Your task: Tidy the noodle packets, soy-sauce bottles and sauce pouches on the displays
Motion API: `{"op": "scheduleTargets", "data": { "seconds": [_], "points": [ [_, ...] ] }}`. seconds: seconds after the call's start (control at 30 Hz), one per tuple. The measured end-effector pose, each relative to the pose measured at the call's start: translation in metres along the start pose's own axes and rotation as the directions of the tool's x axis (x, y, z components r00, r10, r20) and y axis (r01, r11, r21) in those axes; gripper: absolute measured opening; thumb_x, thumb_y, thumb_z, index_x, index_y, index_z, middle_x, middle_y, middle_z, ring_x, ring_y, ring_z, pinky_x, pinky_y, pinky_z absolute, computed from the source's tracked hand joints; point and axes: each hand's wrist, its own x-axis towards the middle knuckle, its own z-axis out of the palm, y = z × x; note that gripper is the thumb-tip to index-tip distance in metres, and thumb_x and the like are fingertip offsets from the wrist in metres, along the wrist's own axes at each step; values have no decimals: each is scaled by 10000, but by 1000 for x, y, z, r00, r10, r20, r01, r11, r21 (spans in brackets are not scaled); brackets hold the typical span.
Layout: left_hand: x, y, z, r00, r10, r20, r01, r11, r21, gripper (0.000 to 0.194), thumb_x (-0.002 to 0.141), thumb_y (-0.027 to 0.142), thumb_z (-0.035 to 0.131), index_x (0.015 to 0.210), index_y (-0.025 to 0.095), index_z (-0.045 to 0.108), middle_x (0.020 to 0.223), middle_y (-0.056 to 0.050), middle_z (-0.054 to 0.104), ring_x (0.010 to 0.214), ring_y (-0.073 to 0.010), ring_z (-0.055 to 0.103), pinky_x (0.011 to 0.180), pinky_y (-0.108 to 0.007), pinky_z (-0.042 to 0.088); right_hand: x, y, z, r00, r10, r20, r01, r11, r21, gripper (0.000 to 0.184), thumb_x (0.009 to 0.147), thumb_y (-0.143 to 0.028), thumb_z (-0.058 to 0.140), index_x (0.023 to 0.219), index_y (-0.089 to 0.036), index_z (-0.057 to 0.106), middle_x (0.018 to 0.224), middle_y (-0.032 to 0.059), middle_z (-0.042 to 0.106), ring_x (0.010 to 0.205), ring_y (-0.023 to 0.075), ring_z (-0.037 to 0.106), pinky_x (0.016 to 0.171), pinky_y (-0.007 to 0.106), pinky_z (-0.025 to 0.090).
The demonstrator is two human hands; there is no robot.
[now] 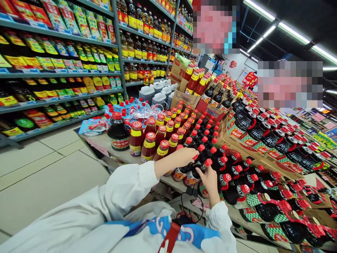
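Note:
My left hand reaches in from the left, its fingers curled round the red-capped neck of a dark sauce bottle in the front row. Beside it, my right hand closes its thumb and fingers on the neck of another dark sauce bottle. Both bottles stand upright on the display table, with orange and white labels facing me. More slim red-capped bottles stand in rows behind them. Left of my hands are sauce jars with red lids and yellow neck bands. My fingertips are partly hidden.
Large handled bottles crowd the right side. A large dark jug stands at the table's left corner, near bagged bottles. Cardboard boxes hold bottles at the back. Stocked shelves line the left; two people are beyond the display.

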Motion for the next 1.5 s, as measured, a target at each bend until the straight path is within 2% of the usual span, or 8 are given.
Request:
{"op": "scheduleTargets", "data": {
  "seconds": [0.37,0.53,0.6,0.7,0.9,1.13,1.3,1.5],
  "points": [
    [3,1,2,1000,-29,-9,29,1000,0,200,879,182,689,1069,194,625,1097,-73,726,1002,-252,706,745,-291,509,-3,-14,-4,994,66,90,-47,980,-192,431,878,-499,690,1065,-114,644,786,114,735,702,286,711,610,314,471],
    [18,-7,-21,999,7,-44,-12,993,-118,302,894,355,707,1141,190,654,1029,-71,759,955,-236,718,744,-279,519,4,-15,-68,968,95,230,-52,981,-189,537,751,-336,833,1241,-241,636,1008,80,772,750,256,743,721,343,555],
    [33,-7,-29,993,-21,-115,5,991,-134,240,951,350,626,1127,191,659,1031,-59,760,945,-203,717,765,-258,518,24,-20,-101,990,90,113,-56,961,-272,381,841,-373,752,1191,-251,664,1100,78,761,794,242,747,775,350,553],
    [61,-3,-33,990,-92,-107,92,996,-1,242,908,322,673,1104,181,681,1096,-96,743,970,-228,710,771,-272,522,69,-35,-125,998,57,17,-42,886,-462,398,964,-480,592,1243,-200,640,1106,110,756,1018,284,719,860,373,524],
    [92,-4,-31,994,35,107,-41,998,54,197,777,195,793,971,215,762,992,-52,762,913,-211,696,737,-251,496,129,-48,-82,934,106,341,135,779,-613,385,838,-427,797,1100,-161,704,1089,150,749,1006,267,712,798,293,493],
    [93,-12,-29,987,103,121,-108,993,36,169,816,151,745,972,208,772,928,-51,774,868,-199,677,720,-253,474,135,-36,-65,919,118,376,160,760,-630,314,878,-412,766,936,-108,714,847,159,746,865,258,713,732,291,474],
    [92,-13,-25,987,88,134,-95,994,46,223,826,187,736,1048,203,760,1023,-69,761,892,-208,680,726,-258,478,136,-35,-68,910,121,397,172,760,-626,307,853,-427,786,947,-142,721,867,124,753,874,244,712,728,274,475],
    [82,-9,-18,997,6,74,-12,996,91,264,905,265,656,1160,251,720,1087,-79,731,939,-237,697,744,-292,498,130,-35,-62,933,149,327,110,747,-655,402,889,-464,741,1042,-94,709,947,190,743,996,300,702,793,319,491]
  ]
}}
